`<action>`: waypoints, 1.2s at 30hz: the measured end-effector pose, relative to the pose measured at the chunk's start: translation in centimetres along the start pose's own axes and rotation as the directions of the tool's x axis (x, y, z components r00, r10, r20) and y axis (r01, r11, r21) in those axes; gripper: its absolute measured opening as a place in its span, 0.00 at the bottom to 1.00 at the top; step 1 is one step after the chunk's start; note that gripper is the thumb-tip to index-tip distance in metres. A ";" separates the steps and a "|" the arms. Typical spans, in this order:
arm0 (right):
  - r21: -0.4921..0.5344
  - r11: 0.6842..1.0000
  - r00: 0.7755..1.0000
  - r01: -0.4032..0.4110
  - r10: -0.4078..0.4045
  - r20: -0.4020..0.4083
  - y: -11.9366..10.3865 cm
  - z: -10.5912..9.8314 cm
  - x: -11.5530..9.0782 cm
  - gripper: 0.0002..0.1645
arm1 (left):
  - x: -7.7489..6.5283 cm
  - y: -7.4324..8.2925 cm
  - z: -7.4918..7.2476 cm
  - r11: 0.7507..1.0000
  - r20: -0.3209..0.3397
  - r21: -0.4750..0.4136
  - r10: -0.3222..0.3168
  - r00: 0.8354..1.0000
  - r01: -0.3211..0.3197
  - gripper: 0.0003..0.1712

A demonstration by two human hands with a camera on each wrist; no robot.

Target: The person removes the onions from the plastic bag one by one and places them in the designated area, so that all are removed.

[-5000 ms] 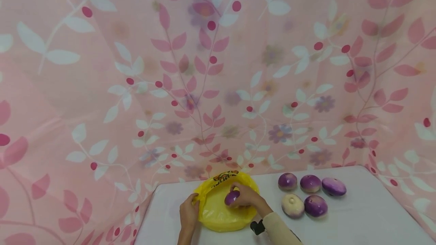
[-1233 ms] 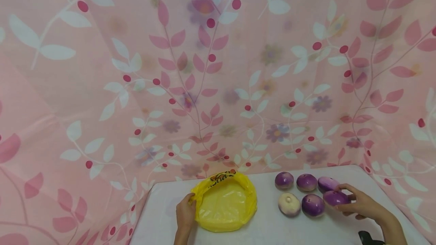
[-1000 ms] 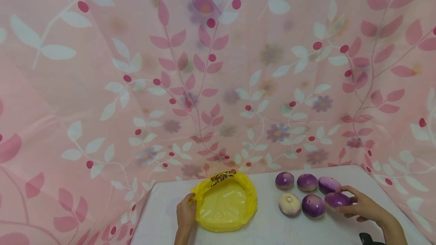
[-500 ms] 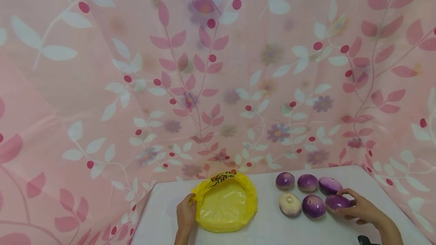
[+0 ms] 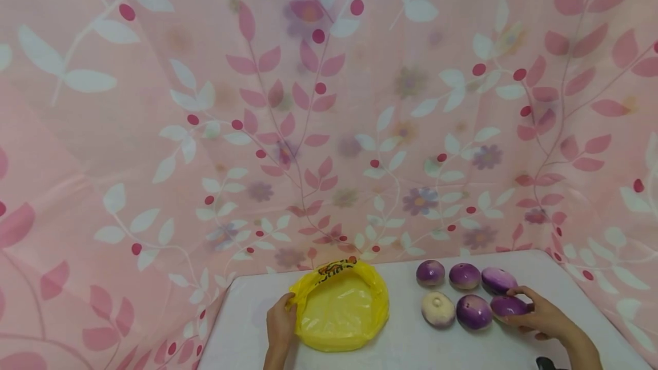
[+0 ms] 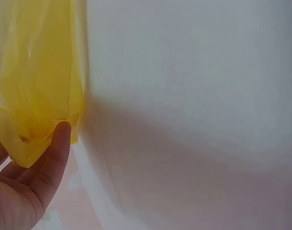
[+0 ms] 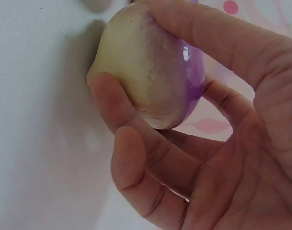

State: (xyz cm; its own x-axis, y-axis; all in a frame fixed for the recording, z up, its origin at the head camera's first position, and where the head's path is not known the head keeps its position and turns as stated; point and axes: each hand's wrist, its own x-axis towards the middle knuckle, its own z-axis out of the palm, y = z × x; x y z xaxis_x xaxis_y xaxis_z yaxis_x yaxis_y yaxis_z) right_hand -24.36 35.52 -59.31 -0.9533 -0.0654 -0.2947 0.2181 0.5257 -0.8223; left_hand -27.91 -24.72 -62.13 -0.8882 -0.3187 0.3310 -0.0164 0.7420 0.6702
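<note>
My left hand (image 5: 281, 321) pinches the left rim of a yellow plastic bag (image 5: 336, 325), which stands with its mouth spread wide; in the left wrist view the thumb (image 6: 60, 148) presses on the thin film. At the right, my right hand (image 5: 545, 316) holds a glossy purple-and-cream turnip (image 5: 509, 306) between thumb and fingers, at the right end of the front row. Seen from the right wrist, that turnip (image 7: 146, 72) has its pale side and small tip towards the white surface. Beside it lie a purple turnip (image 5: 474, 312) and a cream-side-up turnip (image 5: 438, 309).
Three more turnips form a back row: one at left (image 5: 430, 273), one in the middle (image 5: 465, 276), one at right (image 5: 498, 281). All rest on a white-covered table (image 5: 406, 336). A pink floral curtain (image 5: 329, 130) hangs behind the table.
Five seconds ago my right hand held a turnip inside the bag; it moved right and brought the turnip down beside the others. Lately it has barely shifted. My left hand stays on the bag.
</note>
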 end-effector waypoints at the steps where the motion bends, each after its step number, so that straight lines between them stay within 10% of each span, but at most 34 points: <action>1: 0.000 1.000 1.000 -0.004 0.004 -0.001 0.0 0.0 0.0 0.44 | 0.0 0.0 0.0 1.000 -0.003 -0.001 0.002 1.000 -0.002 0.14; 36: -0.114 0.989 0.994 0.096 -0.100 -0.031 -2.1 -2.5 -2.4 0.45 | 0.3 0.3 -0.2 1.000 -0.006 0.007 0.029 1.000 -0.029 0.16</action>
State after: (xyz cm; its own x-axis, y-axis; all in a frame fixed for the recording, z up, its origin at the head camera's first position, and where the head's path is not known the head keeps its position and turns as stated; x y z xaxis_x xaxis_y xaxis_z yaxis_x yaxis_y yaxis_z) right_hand -23.10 36.66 -55.63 -0.9764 -0.0919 -0.1956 0.1001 0.6100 -0.7860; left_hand -28.10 -24.75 -61.70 -0.8856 -0.3007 0.3539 0.0058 0.7548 0.6559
